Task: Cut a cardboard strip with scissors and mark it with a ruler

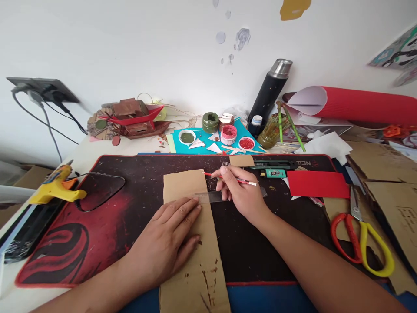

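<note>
Right grip [240,191], clamped on a pencil [246,181] mid-frame, seems at marking-out; left hand [174,230], flat on cardboard [207,254], should hold the ruler [215,197] steady.

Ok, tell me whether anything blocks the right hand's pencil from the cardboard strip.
Nothing visible stands between the pencil in the right hand and the upper end of the cardboard strip; lower down, the clear ruler and left hand lie on it.
</note>
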